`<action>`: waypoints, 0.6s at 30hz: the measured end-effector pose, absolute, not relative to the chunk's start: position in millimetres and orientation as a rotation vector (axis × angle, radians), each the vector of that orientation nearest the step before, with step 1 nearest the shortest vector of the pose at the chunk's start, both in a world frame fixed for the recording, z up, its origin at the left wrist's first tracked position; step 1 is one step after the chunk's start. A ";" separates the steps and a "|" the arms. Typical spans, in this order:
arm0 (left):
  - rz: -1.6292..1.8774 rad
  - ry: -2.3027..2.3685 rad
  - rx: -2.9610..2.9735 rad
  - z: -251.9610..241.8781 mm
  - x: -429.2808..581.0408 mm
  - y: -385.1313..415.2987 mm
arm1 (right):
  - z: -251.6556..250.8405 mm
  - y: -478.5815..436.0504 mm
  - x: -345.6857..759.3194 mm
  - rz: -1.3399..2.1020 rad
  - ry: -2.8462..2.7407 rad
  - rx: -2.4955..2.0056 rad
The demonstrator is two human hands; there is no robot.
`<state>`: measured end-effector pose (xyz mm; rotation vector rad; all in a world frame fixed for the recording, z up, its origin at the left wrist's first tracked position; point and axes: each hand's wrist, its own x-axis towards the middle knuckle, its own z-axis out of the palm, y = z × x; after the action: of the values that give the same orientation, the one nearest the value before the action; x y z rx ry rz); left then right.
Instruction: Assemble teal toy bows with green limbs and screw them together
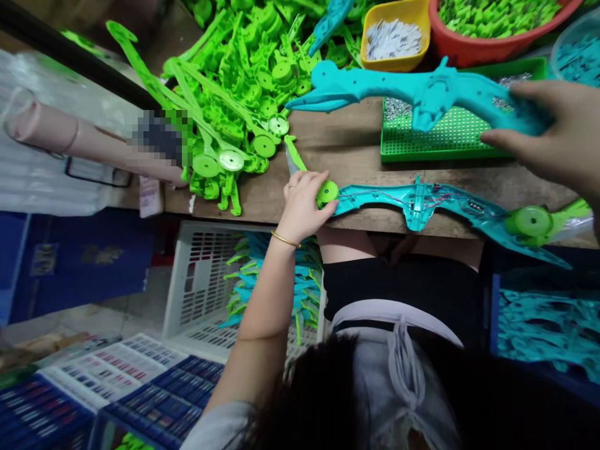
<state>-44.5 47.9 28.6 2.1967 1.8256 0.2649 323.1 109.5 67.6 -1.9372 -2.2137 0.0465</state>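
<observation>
On the bench edge lies the lower half of a blue plastic toy bow body (379, 195), its inside up, with thin wires and small inner parts showing. At its left end my left hand (307, 203) is closed around a green limb piece (327, 194) with a round hub. Another green limb piece (532, 222) sits at the right end. My right hand (557, 125) grips the right end of a matching blue shell half (382, 84), held above the bench with its outer face up. Part of that end is hidden by my fingers.
Green limb pieces (262, 87) are heaped at the back left. A green basket (464, 128) of screws, a yellow tub (398, 37) of small whitish parts and a red bowl (506, 44) stand behind. Below are a white crate (187, 269) and a bin of blue shells (548, 325).
</observation>
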 end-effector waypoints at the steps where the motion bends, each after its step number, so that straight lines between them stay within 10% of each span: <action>1: 0.237 1.815 2.202 29.4 -44.6 50.5 | 70.3 120.9 318.0 0.040 -2.248 -1.955; 7: 0.132 1.736 2.257 37.8 -41.5 53.0 | 76.1 126.7 262.0 -0.127 -2.327 -1.703; 18: 0.132 1.612 2.316 35.4 -40.5 57.9 | 9.6 76.6 135.6 0.637 -2.581 -1.248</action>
<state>-40.5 57.9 35.4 2.3155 1.6115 0.1325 135.6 76.6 9.6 -1.2475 -2.5806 0.6366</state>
